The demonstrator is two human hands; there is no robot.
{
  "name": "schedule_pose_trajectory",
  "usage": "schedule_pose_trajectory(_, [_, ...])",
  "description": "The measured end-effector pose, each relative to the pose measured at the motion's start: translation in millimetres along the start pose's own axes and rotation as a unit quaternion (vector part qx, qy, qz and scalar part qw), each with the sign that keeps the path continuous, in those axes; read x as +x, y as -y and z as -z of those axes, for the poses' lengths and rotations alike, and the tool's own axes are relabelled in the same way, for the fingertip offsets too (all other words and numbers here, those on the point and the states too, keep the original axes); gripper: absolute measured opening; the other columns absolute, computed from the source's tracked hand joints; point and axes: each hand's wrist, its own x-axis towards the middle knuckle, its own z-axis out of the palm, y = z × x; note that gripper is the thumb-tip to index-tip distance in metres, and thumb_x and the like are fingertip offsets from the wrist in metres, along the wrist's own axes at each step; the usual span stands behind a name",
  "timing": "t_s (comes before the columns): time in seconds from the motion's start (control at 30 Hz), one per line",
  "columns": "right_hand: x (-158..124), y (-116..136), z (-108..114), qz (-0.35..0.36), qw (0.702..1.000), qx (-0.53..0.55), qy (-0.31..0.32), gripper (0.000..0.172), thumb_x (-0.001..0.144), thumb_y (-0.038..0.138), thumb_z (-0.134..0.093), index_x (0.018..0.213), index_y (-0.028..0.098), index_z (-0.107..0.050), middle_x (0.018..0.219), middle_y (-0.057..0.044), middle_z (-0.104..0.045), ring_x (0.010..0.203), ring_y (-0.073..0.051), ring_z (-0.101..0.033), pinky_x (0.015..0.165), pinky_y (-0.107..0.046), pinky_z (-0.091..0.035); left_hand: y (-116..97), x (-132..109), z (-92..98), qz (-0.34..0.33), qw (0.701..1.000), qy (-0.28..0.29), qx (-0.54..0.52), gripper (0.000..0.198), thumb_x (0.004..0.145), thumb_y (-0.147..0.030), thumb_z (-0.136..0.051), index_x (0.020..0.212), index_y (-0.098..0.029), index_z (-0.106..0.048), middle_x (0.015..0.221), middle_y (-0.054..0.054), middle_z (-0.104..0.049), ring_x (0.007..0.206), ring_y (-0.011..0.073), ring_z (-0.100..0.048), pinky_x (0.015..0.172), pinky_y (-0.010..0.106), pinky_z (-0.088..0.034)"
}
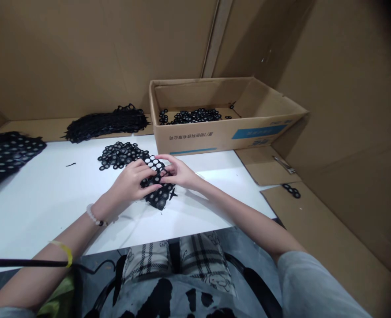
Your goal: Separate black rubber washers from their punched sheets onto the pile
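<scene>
Both hands are at a small black sheet [154,163] with rows of round holes, through which white shows. My left hand [134,180] is closed on its left side, fingers bent over it and thumb stretched below. On the right side my right hand [178,173] grips it between curved fingers and thumb. Just under the hands lie more black sheet pieces [159,196] with round grey spots and ragged scraps. A heap of black rings [121,154] sits behind my left hand. The fingers partly hide the held sheet.
A cardboard box [195,137] holding loose black rings [198,115] stands behind the hands. Black stacked strips [106,123] lie at the back, and a spotted black sheet pile [8,154] at the left. Joined black rings [291,191] lie on cardboard at the right.
</scene>
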Motion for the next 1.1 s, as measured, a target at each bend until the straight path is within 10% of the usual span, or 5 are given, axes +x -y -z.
schedule_pose_trajectory(0.37, [-0.7,4.9,-1.6,0.005,1.000,0.013,0.014,0.076,0.073,0.029,-0.075,0.138,0.020,-0.037,0.073,0.004,-0.056,0.068,-0.010,-0.056,0.063,-0.021,-0.044,5.6,0.0,-2.8,0.009,0.999,-0.038,0.018,0.028,0.095,-0.028,-0.043,0.088,-0.015,-0.067,0.091,0.009,-0.067,0.085,0.0217,-0.050,0.081,0.038,-0.044])
schedule_pose_trajectory(0.7, [2.8,10.4,-2.5,-0.001,1.000,0.011,-0.028,0.063,0.070,0.031,-0.075,0.123,0.022,-0.042,0.073,0.005,-0.053,0.062,-0.009,-0.050,0.054,-0.020,-0.037,6.3,6.4,-7.7,0.178,0.966,-0.114,-0.146,0.036,0.091,-0.028,-0.041,0.064,-0.017,-0.062,0.072,0.005,-0.064,0.076,0.0181,-0.058,0.072,0.031,-0.044])
schedule_pose_trajectory(0.93, [-1.3,14.4,7.4,-0.048,0.997,-0.029,-0.059,0.059,0.068,0.020,-0.073,0.117,0.022,-0.042,0.068,0.007,-0.054,0.058,-0.008,-0.051,0.053,-0.019,-0.034,63.6,3.5,14.4,0.390,0.801,-0.382,-0.245,0.031,0.086,-0.024,-0.037,0.064,-0.014,-0.057,0.060,0.003,-0.057,0.054,0.0118,-0.048,0.054,0.025,-0.040])
schedule_pose_trajectory(1.1, [-1.1,14.8,6.6,-0.080,0.993,0.020,-0.084,0.060,0.067,0.022,-0.075,0.119,0.022,-0.046,0.070,0.004,-0.059,0.060,-0.011,-0.055,0.054,-0.020,-0.037,90.8,-9.3,21.8,0.332,0.887,-0.312,0.068,0.039,0.097,-0.029,-0.033,0.101,-0.012,-0.069,0.107,0.011,-0.067,0.095,0.0222,-0.054,0.091,0.041,-0.039])
